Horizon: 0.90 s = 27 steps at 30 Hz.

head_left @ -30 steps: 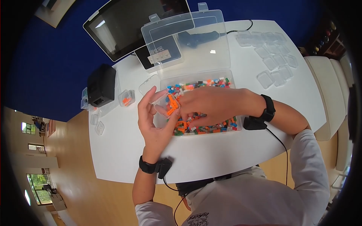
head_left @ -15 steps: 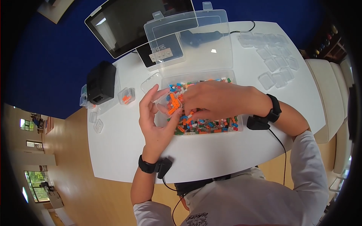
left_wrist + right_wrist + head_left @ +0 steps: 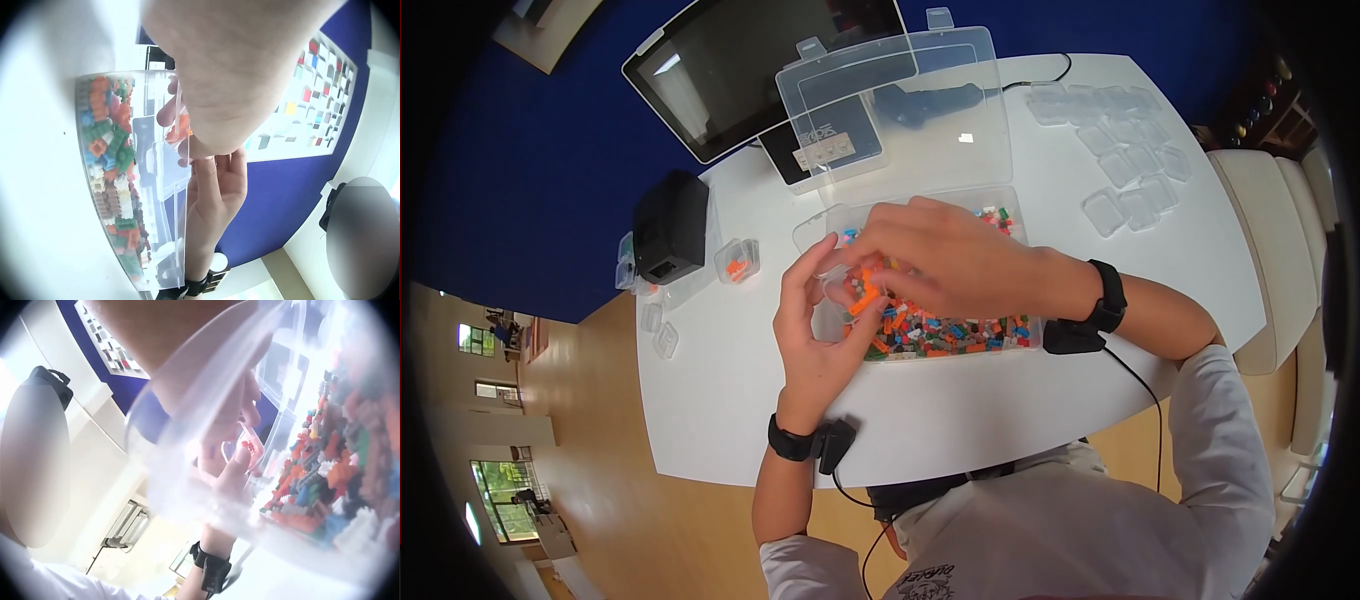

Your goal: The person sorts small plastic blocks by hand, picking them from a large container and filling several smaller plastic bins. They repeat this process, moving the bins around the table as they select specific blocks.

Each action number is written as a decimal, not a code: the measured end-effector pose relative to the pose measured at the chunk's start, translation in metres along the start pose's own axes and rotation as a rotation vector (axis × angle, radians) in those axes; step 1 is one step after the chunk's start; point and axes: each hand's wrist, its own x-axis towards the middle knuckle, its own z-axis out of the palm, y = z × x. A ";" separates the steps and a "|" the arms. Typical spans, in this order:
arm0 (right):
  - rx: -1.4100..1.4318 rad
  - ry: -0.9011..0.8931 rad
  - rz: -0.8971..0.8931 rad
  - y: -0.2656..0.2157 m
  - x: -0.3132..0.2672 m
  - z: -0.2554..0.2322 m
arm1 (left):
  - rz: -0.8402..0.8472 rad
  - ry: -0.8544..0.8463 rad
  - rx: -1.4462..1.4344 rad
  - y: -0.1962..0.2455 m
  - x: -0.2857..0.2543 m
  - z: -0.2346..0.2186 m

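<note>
My left hand [image 3: 815, 330] holds a small clear plastic box [image 3: 837, 290] between thumb and fingers, over the left side of a large clear bin. Orange toy bricks [image 3: 865, 295] lie in the small box. Curled fingers of my right hand [image 3: 960, 260] reach over its opening from the right, thumb close beside the orange bricks; I cannot tell whether they pinch a brick. Beneath both hands, the bin [image 3: 1025, 300] is filled with mixed coloured bricks [image 3: 960, 335]. In the left wrist view, orange bricks [image 3: 180, 129] show near the fingertips.
The bin's clear lid [image 3: 960, 165] stands raised at the back, before a screen [image 3: 750, 70]. Left of the bin are a small box with orange bricks [image 3: 737, 262] and a black device [image 3: 670, 228]. Several clear small containers [image 3: 1140, 165] lie at the back right.
My right hand has come up from the bricks in the bin and moved left, its fingers now over the small box. The left hand keeps holding that box in nearly the same place.
</note>
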 end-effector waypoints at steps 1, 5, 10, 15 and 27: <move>0.008 -0.021 0.018 0.001 0.000 -0.003 | -0.001 0.001 0.005 0.001 0.000 -0.001; 0.012 -0.053 0.015 0.008 0.000 -0.006 | -0.023 -0.032 -0.033 0.003 0.001 0.000; 0.005 -0.057 0.028 0.006 0.000 -0.006 | -0.024 -0.045 -0.053 0.004 0.000 0.001; 0.007 -0.053 0.028 0.008 0.000 -0.007 | -0.043 -0.062 -0.070 0.004 0.000 0.000; -0.011 -0.092 0.065 0.005 0.000 -0.007 | -0.011 -0.076 -0.095 0.002 0.000 0.002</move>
